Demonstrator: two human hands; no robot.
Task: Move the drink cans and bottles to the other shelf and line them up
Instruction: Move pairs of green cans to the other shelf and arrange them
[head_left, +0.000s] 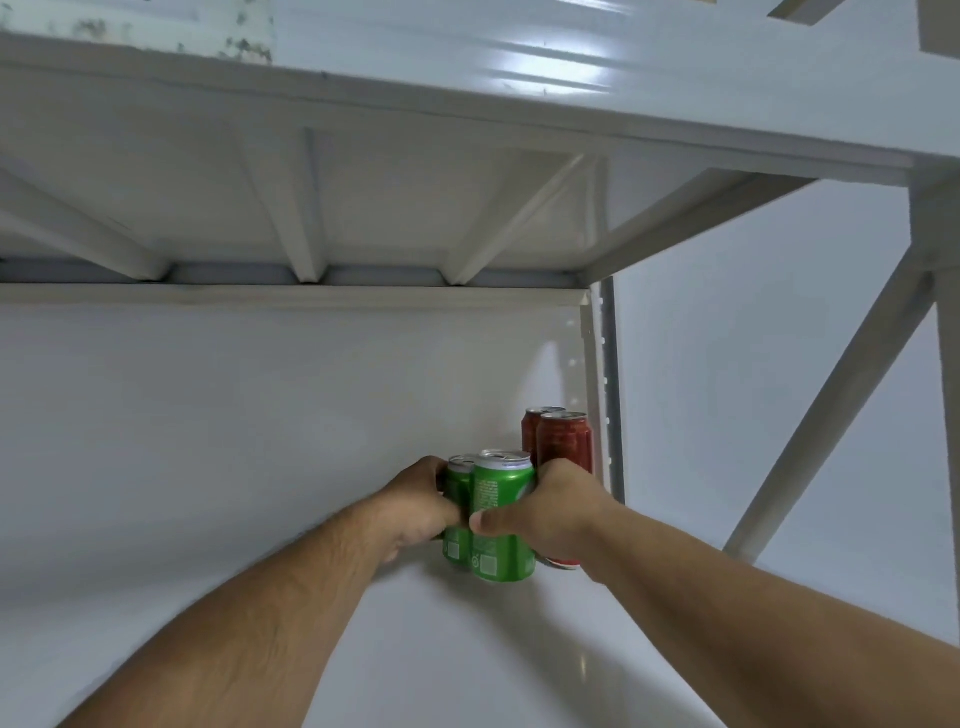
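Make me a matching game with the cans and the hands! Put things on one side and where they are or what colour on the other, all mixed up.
Things:
1. front green can
2. red cans
3. left hand
4. right hand

Matches:
A. by the shelf's right post
B. grips the back green can
C. green, nearest the camera
D. grips the front green can

Pairs: 1-C, 2-A, 3-B, 4-D

Lower centre of the frame: two green cans (501, 519) with white print and silver tops; just right, two dark red cans (563, 441), silver-topped. White shelf (519, 649); upper shelf (363, 197) white, dark-speckled at upper left.
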